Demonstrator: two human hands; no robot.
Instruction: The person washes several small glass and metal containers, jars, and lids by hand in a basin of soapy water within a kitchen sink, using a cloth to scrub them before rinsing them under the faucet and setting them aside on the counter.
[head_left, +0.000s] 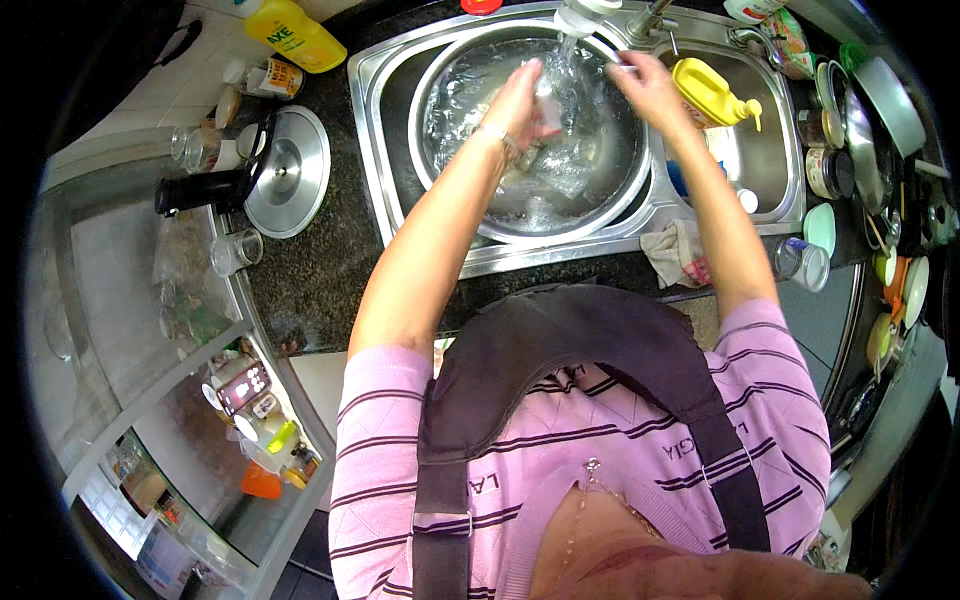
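A large round metal basin sits over the left sink bowl, holding water and crumpled clear plastic. From the white tap head, water runs into it. My left hand is over the basin beside the stream, with its fingers around a pale, partly see-through piece that has a reddish lower edge. Splashing water and blur hide what that piece is. By the basin's right rim is my right hand, its fingers bent and blurred; a small whitish spot shows at the fingertips, too unclear to name.
In the right sink bowl lies a yellow pump bottle. A rag hangs over the sink's front edge. Left on the dark stone counter are a metal lid, a glass and a yellow AXE bottle. Jars and pans line the right.
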